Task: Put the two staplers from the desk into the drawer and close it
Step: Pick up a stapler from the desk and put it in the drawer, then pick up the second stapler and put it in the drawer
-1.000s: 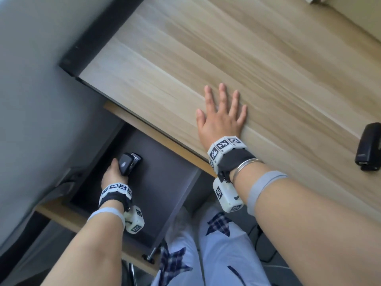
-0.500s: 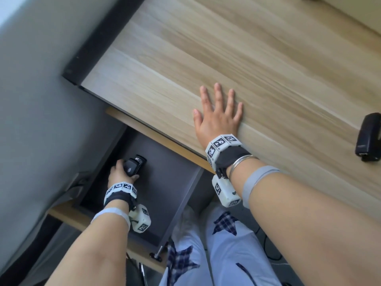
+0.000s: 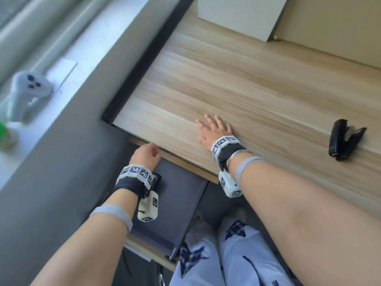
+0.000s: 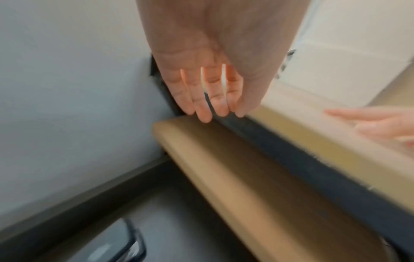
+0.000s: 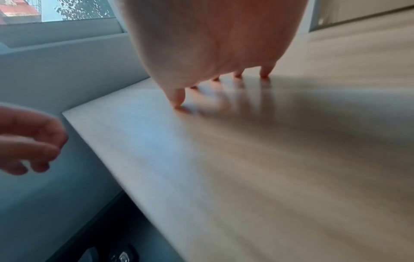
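One black stapler [image 3: 157, 178] lies in the open dark grey drawer [image 3: 181, 203], mostly hidden behind my left wrist band; it also shows as the stapler [image 4: 125, 248] at the bottom of the left wrist view. My left hand [image 3: 148, 150] hovers above the drawer's back by the desk edge, fingers relaxed and empty, as the left hand [image 4: 208, 102] shows. My right hand [image 3: 212, 125] lies flat on the wooden desk [image 3: 257, 83], its fingertips [image 5: 177, 102] touching the top. The second black stapler [image 3: 346, 142] sits on the desk far to the right.
A grey wall runs along the left. On the windowsill stand a white controller [image 3: 28, 87] and a green object [image 3: 4, 129]. A white box [image 3: 237, 15] stands at the desk's back. My legs [image 3: 226, 256] are below the desk, beside the drawer's right wall.
My left hand let go of the stapler in the drawer and rose toward the desk edge. The right hand stayed flat on the desk. The head view tilted up.
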{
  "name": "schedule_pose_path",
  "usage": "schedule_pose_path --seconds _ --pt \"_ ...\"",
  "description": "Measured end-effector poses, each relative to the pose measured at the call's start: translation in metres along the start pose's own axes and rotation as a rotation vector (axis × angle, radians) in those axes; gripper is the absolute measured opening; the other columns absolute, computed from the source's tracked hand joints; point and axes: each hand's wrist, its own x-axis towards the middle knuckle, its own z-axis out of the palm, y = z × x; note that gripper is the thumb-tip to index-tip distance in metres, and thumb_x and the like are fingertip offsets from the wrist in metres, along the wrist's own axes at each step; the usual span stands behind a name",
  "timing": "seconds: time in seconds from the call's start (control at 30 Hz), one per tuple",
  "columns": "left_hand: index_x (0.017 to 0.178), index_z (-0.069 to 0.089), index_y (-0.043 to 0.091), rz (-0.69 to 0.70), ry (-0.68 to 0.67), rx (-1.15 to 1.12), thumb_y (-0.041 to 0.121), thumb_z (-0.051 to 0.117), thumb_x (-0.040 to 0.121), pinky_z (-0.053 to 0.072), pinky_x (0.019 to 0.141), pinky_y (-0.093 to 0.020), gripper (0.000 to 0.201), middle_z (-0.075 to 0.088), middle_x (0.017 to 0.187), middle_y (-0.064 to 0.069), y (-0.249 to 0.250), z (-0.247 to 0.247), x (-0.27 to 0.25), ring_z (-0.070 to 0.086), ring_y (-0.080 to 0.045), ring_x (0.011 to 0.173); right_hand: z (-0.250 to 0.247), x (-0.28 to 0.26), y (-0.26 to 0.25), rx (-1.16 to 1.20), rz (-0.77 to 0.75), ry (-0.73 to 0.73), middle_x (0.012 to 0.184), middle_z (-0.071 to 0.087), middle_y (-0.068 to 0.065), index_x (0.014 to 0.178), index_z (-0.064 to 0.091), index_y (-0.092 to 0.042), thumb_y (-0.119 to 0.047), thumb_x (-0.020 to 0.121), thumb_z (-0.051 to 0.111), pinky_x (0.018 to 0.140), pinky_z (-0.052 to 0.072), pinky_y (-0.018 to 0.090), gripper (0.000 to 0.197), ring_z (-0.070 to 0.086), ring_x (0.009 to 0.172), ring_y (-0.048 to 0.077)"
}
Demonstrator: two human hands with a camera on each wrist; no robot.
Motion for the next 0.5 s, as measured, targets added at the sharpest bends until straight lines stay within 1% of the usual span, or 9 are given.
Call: schedule_pose_path --seconds 0.03,0.1,0.17,0.2,0.27,0.3,0.37,0.43,0.5 --pt "0.089 0.06 0.012 0.034 -0.028 0.015 0.016 0.053 0.084 0.049 0.076 -0.035 0.01 0.067 0.099 -0.008 0.014 -0.008 0.0 0.061 -0.028 0.089 -0.006 -0.004 0.006 0.02 -0.009 -0.036 0.163 -0.004 -0.012 0.15 0.012 -0.041 -0.038 0.097 0.04 0.12 0.004 0.052 0.059 -0.004 0.151 0.021" --pt "0.087 0.058 0.015 0.1 -0.09 0.041 0.015 0.052 0.085 0.049 0.078 -0.034 0.007 0.068 0.102 -0.009 0.043 -0.02 0.003 0.059 -0.026 0.084 -0.017 -0.013 0.021 0.053 0.018 -0.079 0.163 0.0 -0.01 0.151 0.016 -0.038 -0.036 0.098 0.04 0.12 0.005 0.051 0.058 -0.001 0.151 0.023" --pt "0.093 0.06 0.012 0.154 -0.117 0.052 0.014 0.052 0.086 0.048 0.078 -0.033 0.011 0.068 0.105 -0.01 0.075 -0.024 0.006 0.057 -0.024 0.084 -0.024 -0.025 0.042 0.064 0.08 -0.088 0.164 0.004 -0.007 0.151 0.018 -0.036 -0.036 0.098 0.04 0.12 0.004 0.049 0.057 0.0 0.151 0.027" --pt "0.097 0.062 0.01 0.178 -0.114 0.056 0.014 0.052 0.086 0.047 0.078 -0.032 0.015 0.069 0.106 -0.01 0.092 -0.024 0.007 0.058 -0.026 0.087 -0.029 -0.032 0.055 0.067 0.111 -0.082 0.163 0.007 -0.006 0.15 0.02 -0.035 -0.036 0.098 0.04 0.12 0.005 0.049 0.056 0.001 0.151 0.027" --pt "0.101 0.063 0.008 0.223 -0.118 0.061 0.013 0.052 0.086 0.047 0.077 -0.032 0.019 0.069 0.107 -0.011 0.126 -0.02 0.009 0.062 -0.029 0.092 -0.038 -0.044 0.087 0.078 0.171 -0.039 0.162 0.016 -0.004 0.149 0.027 -0.032 -0.033 0.098 0.042 0.12 0.007 0.049 0.053 0.006 0.15 0.027" --pt "0.101 0.063 0.007 0.243 -0.129 0.063 0.013 0.051 0.087 0.045 0.075 -0.03 0.02 0.069 0.108 -0.011 0.142 -0.016 0.011 0.062 -0.029 0.092 -0.043 -0.049 0.105 0.087 0.202 -0.006 0.16 0.022 -0.004 0.148 0.031 -0.031 -0.029 0.098 0.042 0.12 0.009 0.049 0.051 0.011 0.149 0.027" --pt "0.101 0.063 0.006 0.286 -0.156 0.065 0.01 0.051 0.087 0.043 0.073 -0.028 0.02 0.069 0.108 -0.012 0.174 -0.006 0.013 0.062 -0.03 0.095 -0.055 -0.061 0.14 0.1 0.282 0.066 0.154 0.035 -0.001 0.143 0.039 -0.028 -0.022 0.097 0.04 0.118 0.017 0.047 0.047 0.022 0.145 0.027" --pt "0.097 0.064 0.007 0.329 -0.174 0.064 0.009 0.051 0.087 0.048 0.078 -0.033 0.016 0.069 0.108 -0.014 0.204 0.006 0.015 0.063 -0.032 0.099 -0.067 -0.072 0.174 0.093 0.381 0.139 0.147 0.044 0.004 0.138 0.046 -0.024 -0.019 0.094 0.041 0.114 0.024 0.045 0.045 0.032 0.139 0.028" --pt "0.095 0.064 0.009 0.367 -0.186 0.081 0.009 0.052 0.086 0.051 0.083 -0.036 0.015 0.07 0.106 -0.015 0.23 0.019 0.017 0.064 -0.032 0.096 -0.073 -0.083 0.206 0.088 0.484 0.223 0.141 0.047 0.007 0.134 0.049 -0.021 -0.017 0.092 0.044 0.11 0.028 0.043 0.042 0.037 0.134 0.029"
